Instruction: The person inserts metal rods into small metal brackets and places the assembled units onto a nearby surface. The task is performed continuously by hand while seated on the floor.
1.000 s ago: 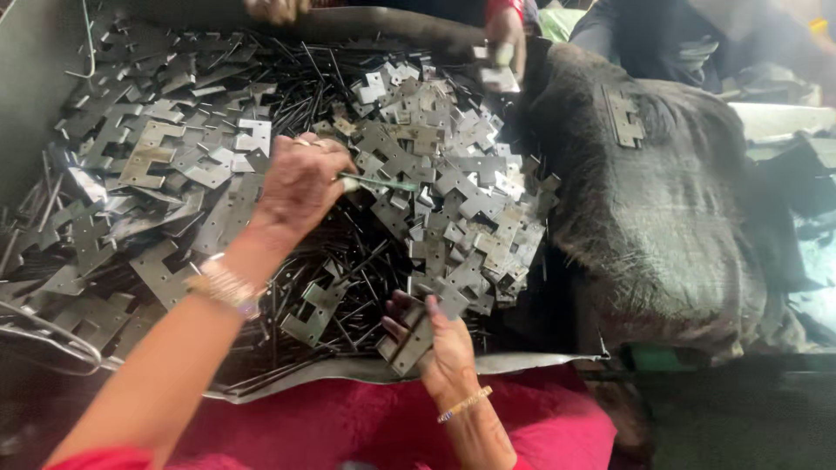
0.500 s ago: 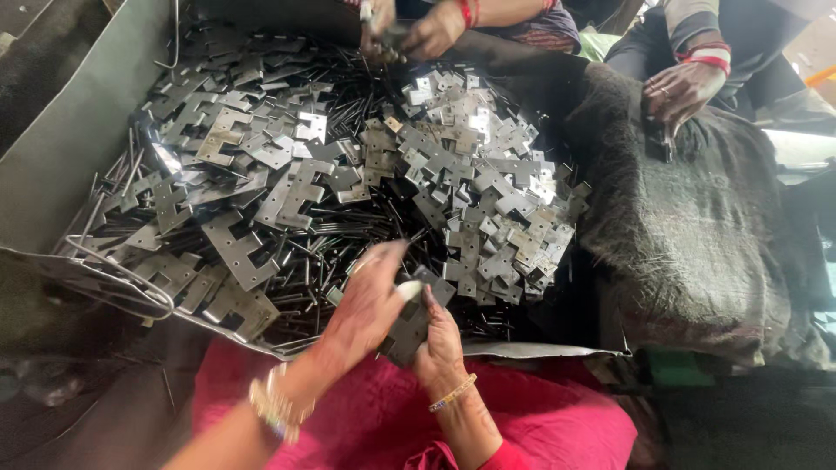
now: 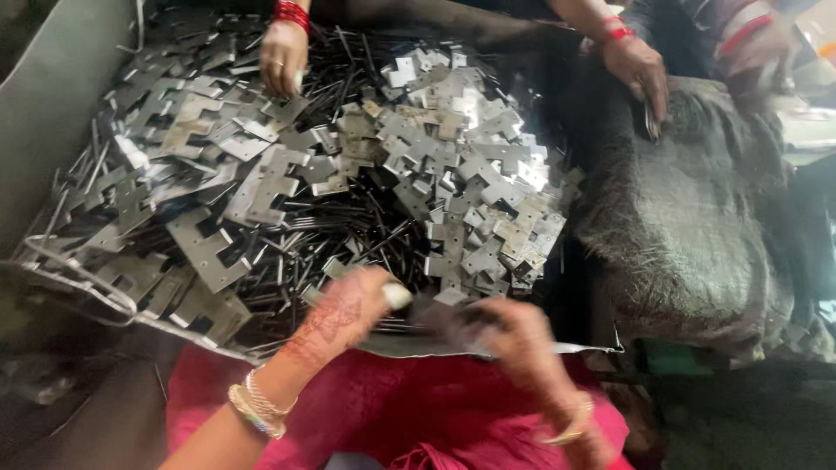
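Spilling across a grey sheet that curls up at the left, a heap of stamped metal plates fills the left and middle of the scene, larger notched pieces toward the left and smaller square ones toward the right, with thin dark rods tangled between them; the sheet seems laid there to keep the loose parts together. At the near edge, the left hand sits with fingers curled narrowly around a small pale piece pinched at its fingertips. Just to its right, the right hand is blurred, lying near a dark plate at the heap's near rim; whether it grips anything I cannot tell. Both wrists cross red cloth below. At the far side, another person's hand picks in the pile, and a second rests by a dark sack on the right.
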